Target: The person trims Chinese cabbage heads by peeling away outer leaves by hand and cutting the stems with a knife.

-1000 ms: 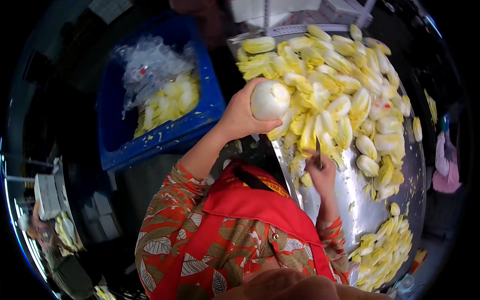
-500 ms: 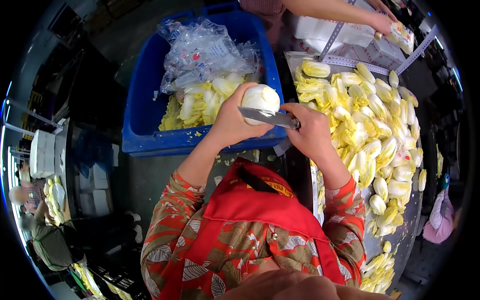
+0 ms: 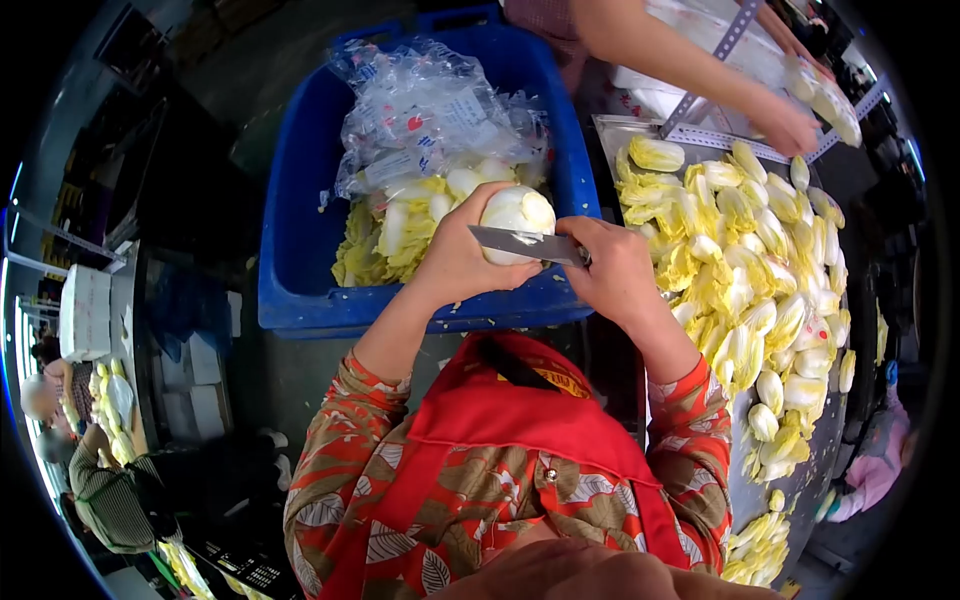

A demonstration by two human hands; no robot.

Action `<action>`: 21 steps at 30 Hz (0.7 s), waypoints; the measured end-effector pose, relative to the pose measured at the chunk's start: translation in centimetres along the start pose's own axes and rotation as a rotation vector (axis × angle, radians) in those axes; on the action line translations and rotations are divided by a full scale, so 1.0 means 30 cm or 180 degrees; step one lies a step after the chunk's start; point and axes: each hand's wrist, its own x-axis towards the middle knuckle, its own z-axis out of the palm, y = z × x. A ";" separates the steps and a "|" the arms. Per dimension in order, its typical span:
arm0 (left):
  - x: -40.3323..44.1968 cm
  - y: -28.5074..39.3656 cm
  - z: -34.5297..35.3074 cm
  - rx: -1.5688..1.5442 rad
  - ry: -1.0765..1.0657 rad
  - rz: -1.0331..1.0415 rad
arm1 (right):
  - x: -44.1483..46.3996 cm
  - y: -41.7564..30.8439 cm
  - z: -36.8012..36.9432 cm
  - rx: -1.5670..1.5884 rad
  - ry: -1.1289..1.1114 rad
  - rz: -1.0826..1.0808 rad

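My left hand (image 3: pixel 455 250) is wrapped round a napa cabbage (image 3: pixel 519 210), its pale cut base turned up, over the near rim of a blue bin (image 3: pixel 420 318). My right hand (image 3: pixel 612 262) grips a knife (image 3: pixel 528 243) by its handle, which the fingers mostly hide. The wide blade lies across the cabbage's side, touching it or very close. Inside the bin, loose yellow cabbage leaves (image 3: pixel 395 240) lie below crumpled clear plastic bags (image 3: pixel 425 120).
Many napa cabbages (image 3: pixel 745 230) cover the metal table (image 3: pixel 815 430) on my right. Beyond it, a co-worker's arm (image 3: pixel 680 70) reaches past a perforated metal post (image 3: pixel 715 60) near white boxes. More people work at a table far left.
The view has shifted, so the bin and table appear slightly lower and further right. My hands keep hold of the cabbage and knife. The co-worker's hand and the wrapped item have moved apart.
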 end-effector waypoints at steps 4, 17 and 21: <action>-0.008 0.006 -0.057 -0.0007 -0.0294 -0.0057 | 0.032 0.001 0.034 0.0099 -0.0085 -0.0307; -0.025 -0.036 -0.171 -0.0158 -0.0512 -0.0152 | 0.116 -0.015 0.109 0.0153 -0.0410 -0.0436; -0.025 -0.057 -0.200 -0.0552 -0.0731 -0.0244 | 0.138 -0.019 0.128 0.0232 -0.0440 -0.0604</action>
